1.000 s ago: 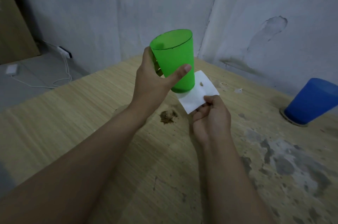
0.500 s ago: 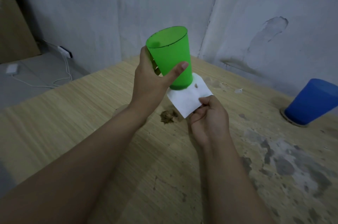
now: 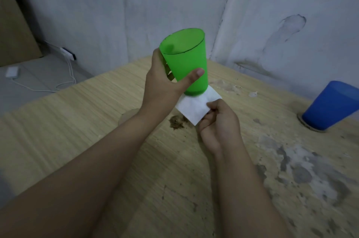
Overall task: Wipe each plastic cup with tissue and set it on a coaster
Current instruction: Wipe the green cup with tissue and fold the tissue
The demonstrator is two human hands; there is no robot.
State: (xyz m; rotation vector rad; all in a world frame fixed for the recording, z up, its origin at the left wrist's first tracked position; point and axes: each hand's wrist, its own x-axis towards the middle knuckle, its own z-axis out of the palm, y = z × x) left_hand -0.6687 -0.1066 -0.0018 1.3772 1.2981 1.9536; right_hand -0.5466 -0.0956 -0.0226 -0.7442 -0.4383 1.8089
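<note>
Fingers of my left hand point(image 3: 161, 86) wrap the green plastic cup point(image 3: 185, 63), held above the bench point(image 3: 81, 121) — my right hand point(image 3: 217, 125) pinches the white tissue point(image 3: 196, 106) under its base; blue cup point(image 3: 330, 107) sits on a coaster point(image 3: 304, 124).

Bare table point(image 3: 68, 131) left; blue cup point(image 3: 330, 107) (on coaster point(image 3: 310, 128)) right.

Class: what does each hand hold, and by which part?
The left hand grips the green cup round its lower side wall. The right hand pinches the tissue at one corner.
</note>
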